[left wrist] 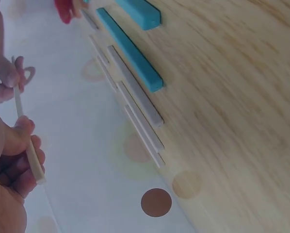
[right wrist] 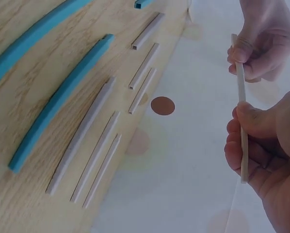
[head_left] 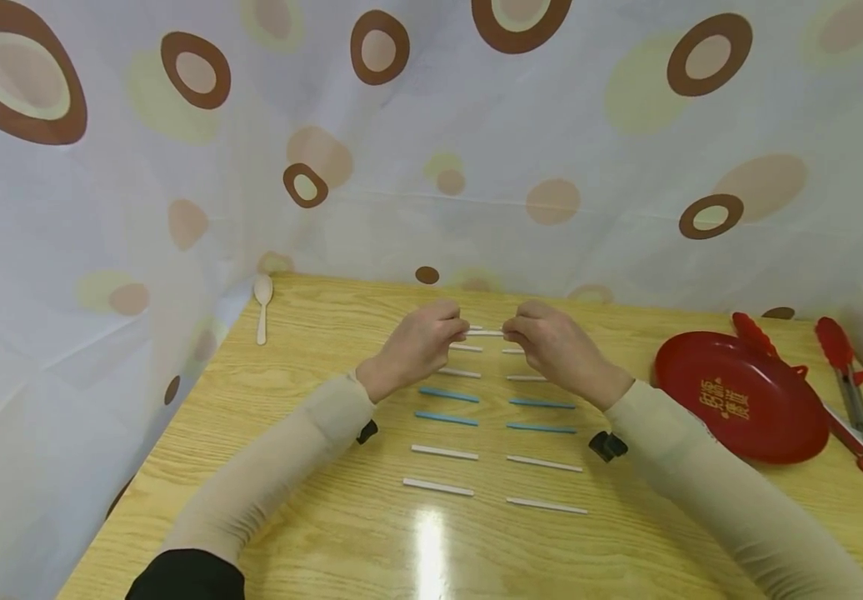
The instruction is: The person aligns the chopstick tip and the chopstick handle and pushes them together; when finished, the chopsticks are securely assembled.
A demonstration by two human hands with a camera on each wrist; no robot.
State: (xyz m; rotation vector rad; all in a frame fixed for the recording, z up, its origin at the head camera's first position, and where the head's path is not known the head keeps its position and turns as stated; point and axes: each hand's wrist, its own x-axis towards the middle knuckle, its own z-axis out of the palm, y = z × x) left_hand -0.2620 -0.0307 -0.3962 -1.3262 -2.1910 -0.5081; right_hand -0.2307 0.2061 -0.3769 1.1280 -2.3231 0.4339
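Note:
Both hands hold one thin whitish stick (head_left: 486, 333) level above the far part of the wooden table. My left hand (head_left: 418, 342) pinches its left end between thumb and curled fingers; my right hand (head_left: 555, 343) grips the right end likewise. In the right wrist view a bare length of the stick (right wrist: 241, 82) runs between the hands; whether it is one piece or two joined cannot be told. Below lie two columns of short sticks, among them a blue stick (head_left: 450, 394) on the left, a blue stick (head_left: 541, 403) on the right, and white sticks (head_left: 444, 452) nearer.
A round red pan-like dish (head_left: 746, 396) with gold lettering lies at the right, beside red-tipped metal tongs (head_left: 855, 400). A pale spoon (head_left: 262, 292) rests at the far left corner. A patterned sheet (head_left: 431, 150) hangs behind the table (head_left: 311, 517).

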